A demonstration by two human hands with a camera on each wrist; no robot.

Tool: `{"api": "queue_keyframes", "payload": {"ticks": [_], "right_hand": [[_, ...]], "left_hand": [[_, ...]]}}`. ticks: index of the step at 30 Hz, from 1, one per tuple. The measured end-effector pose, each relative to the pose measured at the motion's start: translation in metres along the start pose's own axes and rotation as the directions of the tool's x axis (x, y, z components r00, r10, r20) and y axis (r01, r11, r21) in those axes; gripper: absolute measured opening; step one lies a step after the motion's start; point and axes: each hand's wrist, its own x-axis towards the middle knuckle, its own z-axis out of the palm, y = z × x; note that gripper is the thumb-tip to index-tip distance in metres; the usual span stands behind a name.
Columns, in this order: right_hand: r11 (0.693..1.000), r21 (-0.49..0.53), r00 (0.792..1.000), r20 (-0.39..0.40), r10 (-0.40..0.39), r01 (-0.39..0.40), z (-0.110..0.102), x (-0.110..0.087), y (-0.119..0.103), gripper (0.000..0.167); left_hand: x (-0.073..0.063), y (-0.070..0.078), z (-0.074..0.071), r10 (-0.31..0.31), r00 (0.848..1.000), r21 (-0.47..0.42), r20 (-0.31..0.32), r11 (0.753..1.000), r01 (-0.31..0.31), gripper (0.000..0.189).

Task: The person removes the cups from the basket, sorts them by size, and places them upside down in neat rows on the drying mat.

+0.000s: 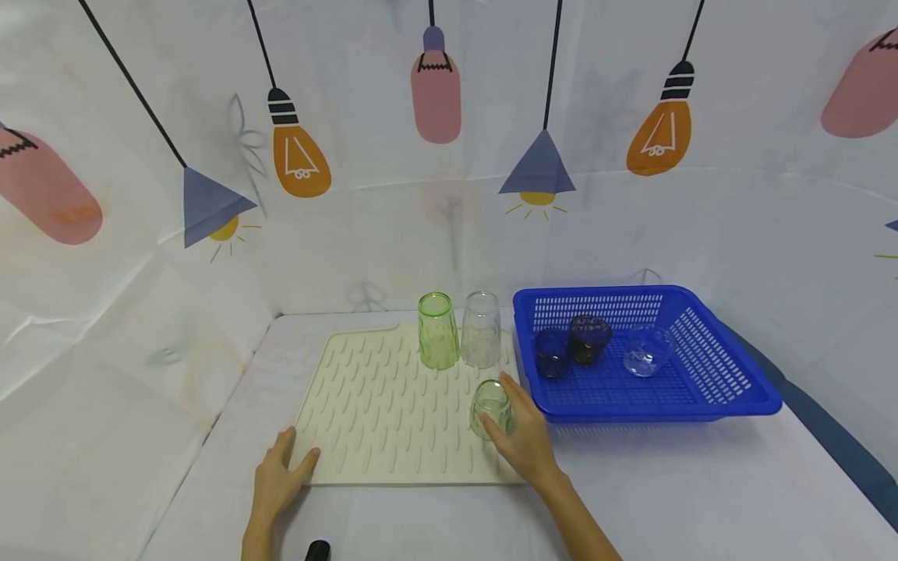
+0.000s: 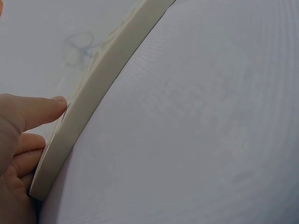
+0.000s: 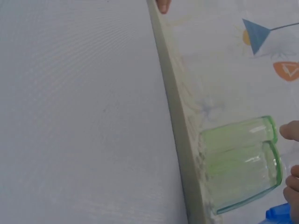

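My left hand (image 1: 275,483) is at the front left corner of a cream ridged drying board (image 1: 372,405). Its thumb lies over the board's edge, with the other fingers along the side. On the board's right part stands a short green-tinted glass (image 1: 482,401). My right hand (image 1: 525,440) is spread around this glass, thumb on the near side and fingers on the far side. In the right wrist view the fingertips (image 3: 290,130) are just beyond the end of the glass (image 3: 243,175), with a small gap at the thumb.
A tall green glass (image 1: 438,335) and a tall clear glass (image 1: 481,331) stand side by side at the board's back. Right of the board, a blue plastic basket (image 1: 631,409) holds two dark glasses and a clear glass (image 1: 641,354). A black object (image 1: 318,550) shows at the front.
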Motion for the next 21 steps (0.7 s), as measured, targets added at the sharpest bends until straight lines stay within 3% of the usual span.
{"api": "queue_keyframes", "payload": {"ticks": [6, 16, 21], "right_hand": [[0.999, 0.036, 0.999, -0.015, -0.031, 0.032, -0.01, 0.009, -0.008, 0.06], [0.992, 0.128, 0.996, 0.09, 0.009, -0.021, -0.032, 0.023, -0.014, 0.052], [0.985, 0.171, 0.996, 0.084, 0.013, -0.027, -0.044, 0.029, -0.01, 0.05]], "left_hand": [[0.0, 0.001, 0.0, -0.006, 1.0, -0.009, 0.003, 1.0, 0.006, 0.073], [0.001, 0.001, 0.0, -0.026, 1.0, -0.003, 0.007, 1.0, 0.026, 0.074], [0.001, 0.002, 0.001, -0.035, 0.999, 0.0, 0.009, 0.999, 0.035, 0.074]]}}
